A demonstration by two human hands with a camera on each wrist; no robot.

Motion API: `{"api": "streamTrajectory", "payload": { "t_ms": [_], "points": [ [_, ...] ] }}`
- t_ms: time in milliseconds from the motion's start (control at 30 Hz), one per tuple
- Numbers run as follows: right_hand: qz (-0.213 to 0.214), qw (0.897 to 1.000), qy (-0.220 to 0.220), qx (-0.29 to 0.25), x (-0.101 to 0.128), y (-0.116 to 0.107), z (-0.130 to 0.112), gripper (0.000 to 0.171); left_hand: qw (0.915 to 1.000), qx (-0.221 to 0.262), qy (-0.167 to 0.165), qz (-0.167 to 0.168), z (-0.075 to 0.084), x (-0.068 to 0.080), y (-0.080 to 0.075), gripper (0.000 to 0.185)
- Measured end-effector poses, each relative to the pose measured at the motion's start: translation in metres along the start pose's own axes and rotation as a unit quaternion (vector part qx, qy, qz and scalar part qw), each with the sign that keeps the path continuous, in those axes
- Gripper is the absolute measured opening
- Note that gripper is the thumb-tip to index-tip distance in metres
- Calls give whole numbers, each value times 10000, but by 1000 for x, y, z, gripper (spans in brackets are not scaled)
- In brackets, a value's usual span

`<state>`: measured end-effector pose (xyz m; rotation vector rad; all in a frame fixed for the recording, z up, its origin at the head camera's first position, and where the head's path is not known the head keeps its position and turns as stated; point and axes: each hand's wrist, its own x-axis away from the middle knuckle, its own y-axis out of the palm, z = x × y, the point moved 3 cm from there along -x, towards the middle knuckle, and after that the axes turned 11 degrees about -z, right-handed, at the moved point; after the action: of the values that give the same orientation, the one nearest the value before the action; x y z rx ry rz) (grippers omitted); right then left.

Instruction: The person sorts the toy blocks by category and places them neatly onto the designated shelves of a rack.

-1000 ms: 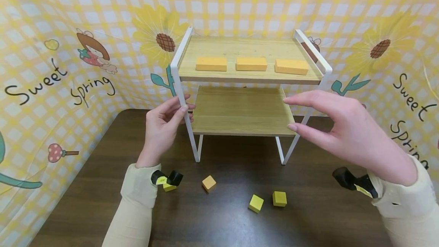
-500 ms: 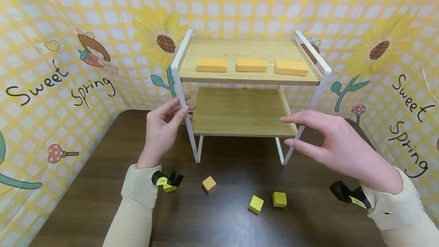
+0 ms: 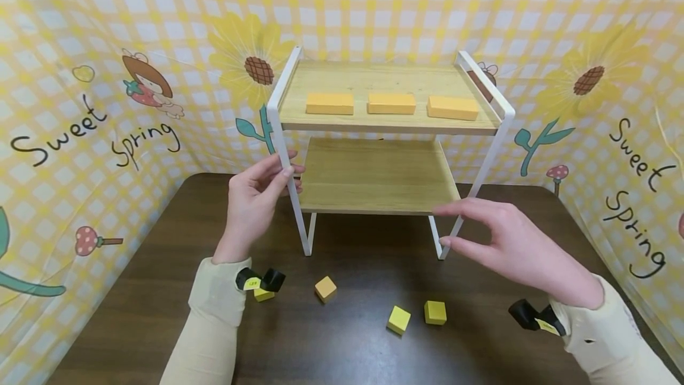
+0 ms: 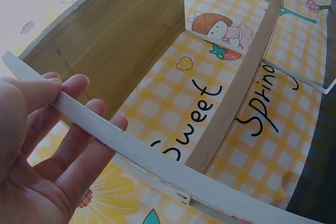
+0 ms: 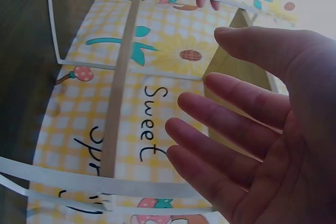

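Nearest, on the dark table (image 3: 133,314): four small cubes lying loose — one yellow cube (image 3: 263,294) half hidden under the left wrist strap, an orange cube (image 3: 325,288), two more yellow cubes (image 3: 399,318) (image 3: 435,312) close together. Further in, right hand (image 3: 513,246) hovering open, fingers spread and holding nothing, just short of the front right leg of the white-framed shelf rack (image 3: 497,135), seemingly poised to take that side. Left hand (image 3: 253,201) wrapped round the front left post, thumb in front and fingers (image 4: 79,145) behind the bar, apparently to steady the rack. Beyond, lower wooden shelf bare; upper shelf carrying three orange blocks (image 3: 329,103) in a row. Farthest, yellow checked backdrop (image 3: 80,46)
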<state>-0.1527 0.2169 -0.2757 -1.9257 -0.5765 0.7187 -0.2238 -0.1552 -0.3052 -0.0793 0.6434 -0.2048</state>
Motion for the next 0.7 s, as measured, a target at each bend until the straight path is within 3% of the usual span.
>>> {"api": "streamTrajectory", "payload": {
  "t_ms": [700],
  "points": [
    [-647, 9932, 885, -385, 6, 34, 31, 39, 9999, -133, -14, 57, 1, -1, 0, 25]
  ]
}}
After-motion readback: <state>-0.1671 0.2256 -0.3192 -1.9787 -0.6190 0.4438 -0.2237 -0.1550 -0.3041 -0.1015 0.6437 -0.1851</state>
